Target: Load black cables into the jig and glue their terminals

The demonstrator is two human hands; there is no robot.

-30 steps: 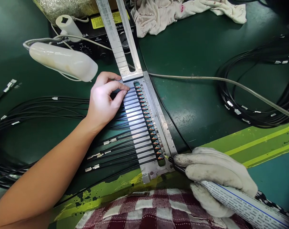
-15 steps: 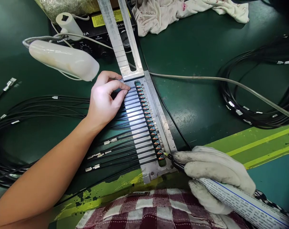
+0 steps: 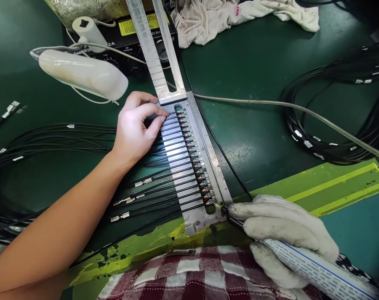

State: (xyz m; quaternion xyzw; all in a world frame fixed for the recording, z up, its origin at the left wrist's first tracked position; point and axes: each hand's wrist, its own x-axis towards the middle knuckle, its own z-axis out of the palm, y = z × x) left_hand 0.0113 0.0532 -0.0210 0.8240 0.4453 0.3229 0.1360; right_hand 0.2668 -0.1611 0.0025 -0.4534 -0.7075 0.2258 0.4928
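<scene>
A metal jig (image 3: 214, 164) lies on the green bench with several thin black cables (image 3: 151, 187) clamped across it in a row, their coloured tips (image 3: 196, 160) lined up along its slot. My bare left hand (image 3: 136, 131) rests on the cables at the far end of the jig, fingers curled and pressing them down. My right hand (image 3: 279, 227), in a dirty white glove, grips a pen-like tool (image 3: 314, 271) wrapped in printed paper. The tool's dark tip (image 3: 222, 207) touches the nearest cable end at the near corner of the jig.
A long metal rail (image 3: 154, 46) runs away from the jig toward a black control box (image 3: 126, 37). A white lamp head (image 3: 83, 75) hangs at the left. Coiled black cables (image 3: 339, 137) lie at the right, a grey hose (image 3: 286, 108) crosses the bench, and a crumpled cloth (image 3: 227, 14) lies at the back.
The view has shifted slightly. Both hands keep their places: the left on the cables, the right with the tool tip at the nearest cable end.
</scene>
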